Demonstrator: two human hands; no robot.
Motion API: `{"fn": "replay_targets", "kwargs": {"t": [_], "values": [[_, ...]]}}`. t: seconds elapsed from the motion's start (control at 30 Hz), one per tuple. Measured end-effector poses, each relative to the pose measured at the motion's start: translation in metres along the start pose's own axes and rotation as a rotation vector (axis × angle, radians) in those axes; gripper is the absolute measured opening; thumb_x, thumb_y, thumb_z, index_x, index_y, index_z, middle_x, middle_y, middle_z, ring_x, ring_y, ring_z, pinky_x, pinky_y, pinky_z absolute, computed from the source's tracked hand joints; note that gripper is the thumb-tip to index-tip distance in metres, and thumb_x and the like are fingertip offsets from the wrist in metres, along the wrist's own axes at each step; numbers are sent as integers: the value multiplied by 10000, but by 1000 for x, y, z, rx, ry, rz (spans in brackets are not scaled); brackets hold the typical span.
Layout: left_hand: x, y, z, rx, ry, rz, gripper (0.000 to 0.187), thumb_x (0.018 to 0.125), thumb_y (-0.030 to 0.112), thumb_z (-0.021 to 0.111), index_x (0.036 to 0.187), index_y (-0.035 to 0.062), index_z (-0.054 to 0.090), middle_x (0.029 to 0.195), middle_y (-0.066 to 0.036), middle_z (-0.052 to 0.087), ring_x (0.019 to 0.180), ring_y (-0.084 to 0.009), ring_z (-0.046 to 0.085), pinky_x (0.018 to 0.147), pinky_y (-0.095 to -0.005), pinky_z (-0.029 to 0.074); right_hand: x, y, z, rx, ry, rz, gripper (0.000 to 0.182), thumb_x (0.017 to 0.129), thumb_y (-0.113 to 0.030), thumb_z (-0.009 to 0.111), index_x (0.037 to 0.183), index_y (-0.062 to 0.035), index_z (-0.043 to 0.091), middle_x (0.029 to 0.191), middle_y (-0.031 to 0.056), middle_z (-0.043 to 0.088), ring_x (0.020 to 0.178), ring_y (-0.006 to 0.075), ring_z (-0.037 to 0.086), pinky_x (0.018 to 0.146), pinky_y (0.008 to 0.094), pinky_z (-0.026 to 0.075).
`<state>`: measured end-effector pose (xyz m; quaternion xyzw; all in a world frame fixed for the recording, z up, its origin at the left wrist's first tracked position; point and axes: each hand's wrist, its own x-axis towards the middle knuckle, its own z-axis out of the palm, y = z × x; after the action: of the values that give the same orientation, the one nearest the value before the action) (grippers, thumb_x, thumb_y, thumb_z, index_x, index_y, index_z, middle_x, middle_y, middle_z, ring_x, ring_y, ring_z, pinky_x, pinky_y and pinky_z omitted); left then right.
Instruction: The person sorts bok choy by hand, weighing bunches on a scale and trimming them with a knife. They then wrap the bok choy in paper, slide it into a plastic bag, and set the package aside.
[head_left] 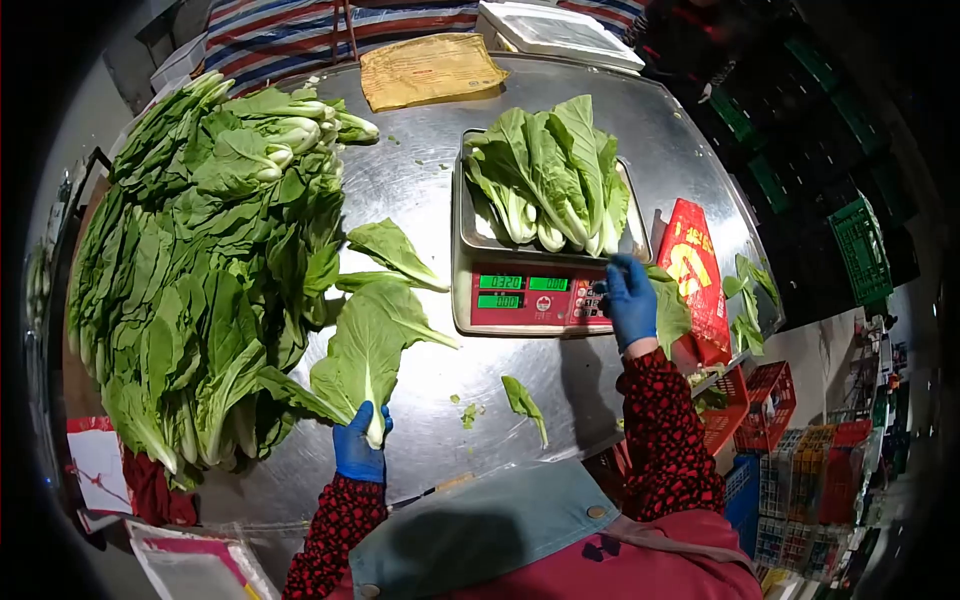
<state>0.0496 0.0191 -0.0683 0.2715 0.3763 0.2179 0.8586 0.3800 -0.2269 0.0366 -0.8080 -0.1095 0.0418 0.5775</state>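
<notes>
My left hand (360, 446), in a blue glove, is closed around the white stem end of a leafy green (362, 345) near the table's front. Beside the scale's keypad, my right hand (632, 302), also blue-gloved, has its fingers partly spread with nothing visible in them. A loose leaf (672, 308) lies behind that hand, partly hidden by it. Several leafy greens (560, 170) rest on the metal pan of the red digital scale (540, 308), stems toward me. Its green display seems to read 0.320. A big heap of leafy greens (200, 270) covers the left side.
The metal table (480, 400) carries loose leaves (390, 250) and a small leaf scrap (523, 408). At its far edge lies a yellow-brown paper sheet (430, 70). A red bag (695, 275) is right of the scale; crates (765, 405) stand beyond. Someone's hand (708, 92) shows far right.
</notes>
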Motion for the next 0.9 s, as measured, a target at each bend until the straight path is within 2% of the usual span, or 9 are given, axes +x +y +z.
{"fn": "replay_targets", "kwargs": {"t": [0.1, 0.13, 0.17, 0.23, 0.37, 0.6, 0.7, 0.8, 0.9], "values": [[-5, 2, 7, 16, 32, 6, 410, 863, 90, 605, 1233, 31, 438, 893, -112, 592, 749, -194, 609, 629, -313, 531, -65, 18, 9, -471, -231, -169, 457, 811, -236, 699, 1182, -39, 518, 818, 83, 617, 678, 148, 593, 608, 272, 491], [-9, 2, 12, -2, 27, 19, 402, 864, 92, 604, 1226, 28, 440, 883, -111, 593, 751, -196, 608, 631, -316, 529, -86, 35, 17, -542, -275, -167, 569, 737, -262, 756, 1195, -29, 511, 948, 133, 611, 770, 209, 615, 667, 312, 504], [-12, 3, 14, -20, 22, 32, 394, 865, 94, 603, 1218, 25, 443, 872, -110, 594, 754, -199, 607, 633, -318, 527, -105, 41, 26, -618, -294, -335, 593, 689, -280, 776, 1174, -48, 525, 997, 151, 578, 793, 283, 608, 672, 363, 503], [-14, 5, 13, -7, 13, 26, 378, 868, 97, 602, 1205, 20, 448, 863, -110, 594, 739, -203, 606, 628, -321, 524, -138, 37, 39, -788, -459, -276, 552, 674, -287, 767, 1126, -64, 540, 945, 162, 553, 788, 342, 586, 671, 407, 492], [-20, 9, 17, 26, -10, 54, 342, 878, 72, 583, 1191, 13, 458, 857, -117, 597, 712, -206, 602, 623, -324, 523, -175, 47, 59, -720, -589, -379, 203, 758, -144, 630, 956, -117, 593, 872, 102, 562, 761, 341, 583, 595, 435, 468], [-26, 14, 18, 46, 17, 156, 429, 848, 12, 603, 1246, 25, 443, 968, -121, 596, 724, -210, 620, 595, -307, 544, -176, 42, 45, -634, -983, -423, 244, 723, -170, 661, 953, -103, 619, 896, 114, 583, 809, 326, 595, 661, 408, 485], [-30, 17, 19, 39, 30, 168, 438, 848, 7, 598, 1254, 22, 433, 969, -128, 596, 722, -208, 617, 597, -307, 540, -164, 29, 24, -528, -949, -270, 242, 757, -259, 657, 941, -106, 618, 926, 127, 581, 828, 330, 595, 686, 420, 483], [-28, 15, 12, 30, 6, 106, 399, 863, 46, 595, 1231, 11, 445, 953, -122, 594, 728, -202, 612, 632, -311, 538, -143, 41, 6, -326, -417, -316, 260, 768, -188, 689, 979, -52, 623, 905, 141, 608, 798, 309, 609, 694, 370, 501], [-18, 7, -3, -16, 29, 23, 322, 873, 108, 607, 1159, 22, 486, 904, -106, 604, 717, -205, 608, 660, -326, 540, -111, 35, -13, -230, -107, -236, 195, 786, -35, 660, 976, -32, 615, 833, 89, 598, 659, 168, 594, 605, 279, 491]]}}
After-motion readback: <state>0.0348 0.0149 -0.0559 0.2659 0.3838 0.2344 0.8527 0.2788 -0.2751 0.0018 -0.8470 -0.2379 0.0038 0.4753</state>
